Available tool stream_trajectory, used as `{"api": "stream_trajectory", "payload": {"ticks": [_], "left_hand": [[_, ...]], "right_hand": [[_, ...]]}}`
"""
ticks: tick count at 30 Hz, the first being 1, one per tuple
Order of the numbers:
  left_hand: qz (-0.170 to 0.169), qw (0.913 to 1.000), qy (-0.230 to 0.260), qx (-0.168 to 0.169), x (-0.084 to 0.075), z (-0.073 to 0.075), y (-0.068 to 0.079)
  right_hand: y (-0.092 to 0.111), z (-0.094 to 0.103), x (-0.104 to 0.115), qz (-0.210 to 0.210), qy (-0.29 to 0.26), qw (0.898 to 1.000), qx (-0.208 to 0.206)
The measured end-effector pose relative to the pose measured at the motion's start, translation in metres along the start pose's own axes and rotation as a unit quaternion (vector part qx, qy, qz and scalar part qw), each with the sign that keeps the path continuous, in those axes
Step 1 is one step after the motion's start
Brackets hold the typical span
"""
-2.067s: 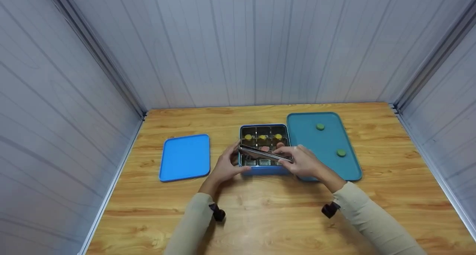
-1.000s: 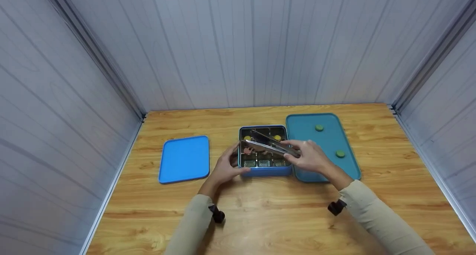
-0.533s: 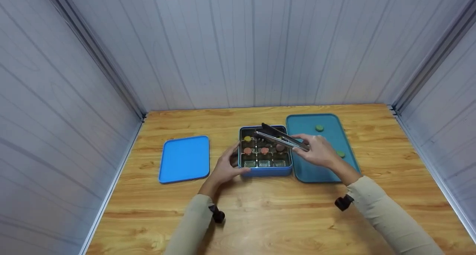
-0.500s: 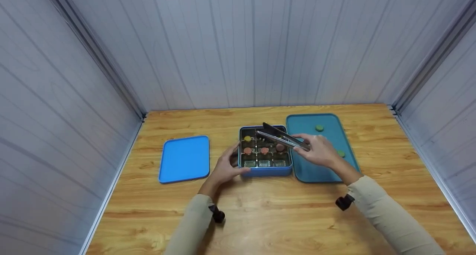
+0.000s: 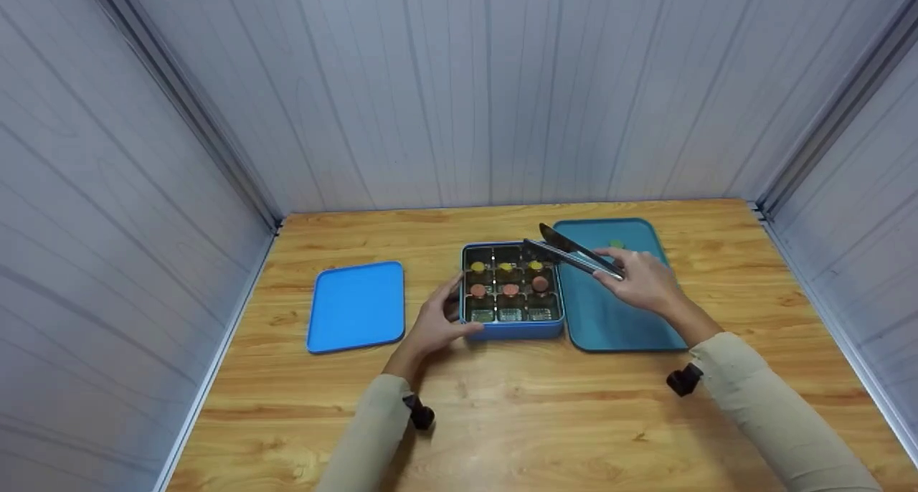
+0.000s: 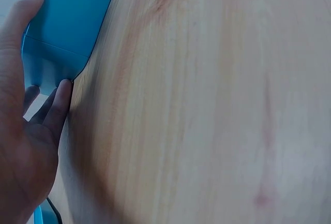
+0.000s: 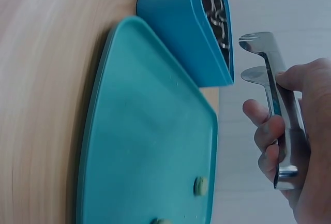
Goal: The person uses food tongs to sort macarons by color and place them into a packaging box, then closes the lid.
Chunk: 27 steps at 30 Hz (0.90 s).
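My left hand [image 5: 435, 323] holds the left front corner of a blue box [image 5: 513, 330], thumb on the front wall and fingers along the side. Dark dividers split the box into compartments. Yellow round pieces [image 5: 478, 267] sit in the back row, reddish ones [image 5: 510, 290] in the middle row. Clear plastic shows in the front row. My right hand [image 5: 643, 280] grips metal serving tongs [image 5: 574, 257] over the box's right back corner and the tray. Their spread tips, one forked and one spoon-shaped in the right wrist view, have nothing between them.
A teal tray [image 5: 617, 327] lies right beside the box. Two green macaron-like pieces show on it, one [image 7: 200, 185] near its edge; my right hand hides one in the head view. A flat bright blue lid-like square [image 5: 356, 307] lies left. Pale panel walls enclose the table [image 5: 502, 420].
The tongs spread apart and let go of a reddish piece in the middle row. My right hand then moved right and back, toward the tray. My left hand stayed on the box.
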State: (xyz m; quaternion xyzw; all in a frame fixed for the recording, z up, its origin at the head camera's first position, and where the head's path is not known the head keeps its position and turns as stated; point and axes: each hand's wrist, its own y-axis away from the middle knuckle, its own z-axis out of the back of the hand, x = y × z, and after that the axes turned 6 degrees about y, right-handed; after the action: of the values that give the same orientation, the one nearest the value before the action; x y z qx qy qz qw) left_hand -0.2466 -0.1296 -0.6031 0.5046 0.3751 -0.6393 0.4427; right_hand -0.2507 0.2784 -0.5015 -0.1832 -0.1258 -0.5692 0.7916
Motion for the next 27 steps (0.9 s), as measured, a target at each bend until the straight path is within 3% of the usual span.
{"api": "stream_trajectory", "payload": {"ticks": [19, 27], "left_hand": [[0.009, 0.9998, -0.015, -0.011, 0.003, 0.000, 0.001], [-0.003, 0.9998, 0.017, 0.003, 0.005, 0.000, -0.002]], "right_hand": [[0.003, 0.025, -0.040, -0.056, 0.011, 0.998, 0.011], [0.006, 0.030, -0.062, -0.075, 0.017, 0.997, 0.002]]}}
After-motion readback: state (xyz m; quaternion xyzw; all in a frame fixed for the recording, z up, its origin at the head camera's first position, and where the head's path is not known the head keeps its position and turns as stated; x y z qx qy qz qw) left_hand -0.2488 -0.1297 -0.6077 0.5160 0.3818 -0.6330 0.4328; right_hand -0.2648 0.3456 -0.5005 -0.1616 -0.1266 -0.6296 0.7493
